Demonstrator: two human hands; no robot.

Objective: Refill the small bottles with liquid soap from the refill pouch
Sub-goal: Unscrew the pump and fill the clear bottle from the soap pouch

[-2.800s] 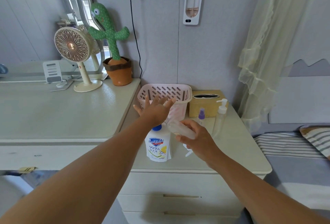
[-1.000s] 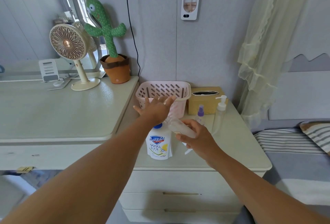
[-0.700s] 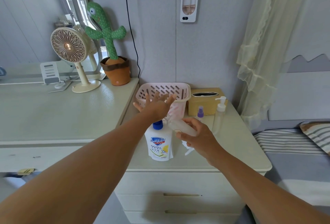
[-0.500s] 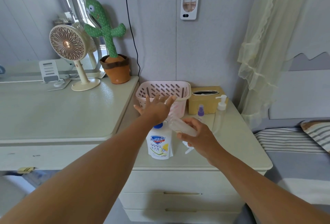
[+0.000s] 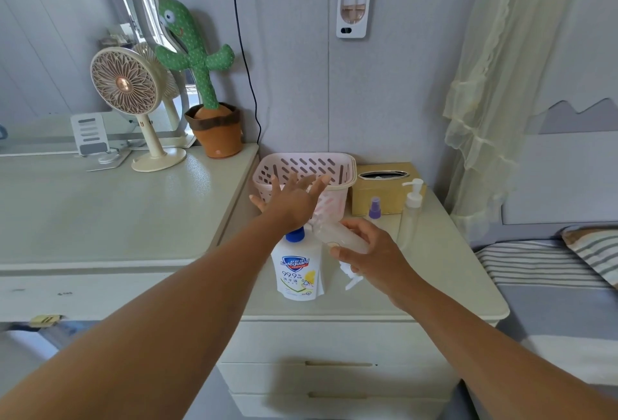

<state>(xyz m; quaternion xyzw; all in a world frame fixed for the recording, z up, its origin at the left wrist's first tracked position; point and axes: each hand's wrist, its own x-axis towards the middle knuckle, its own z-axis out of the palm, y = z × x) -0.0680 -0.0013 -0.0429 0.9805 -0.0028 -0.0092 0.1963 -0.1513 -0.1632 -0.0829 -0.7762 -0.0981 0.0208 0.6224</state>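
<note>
Nearest, at 6 o'clock on the nightstand: refill pouch, upright, blue cap on top. Just at its 3 o'clock, right hand wrapped around a small clear bottle, tilted, neck towards 10 o'clock. Under that hand, a white pump head lying flat. Directly above the pouch cap, left hand spread wide, fingers splayed, holding nothing. Farther, at 2 o'clock: purple-capped spray bottle and pump bottle, upright. Behind, pink basket and tissue box.
</note>
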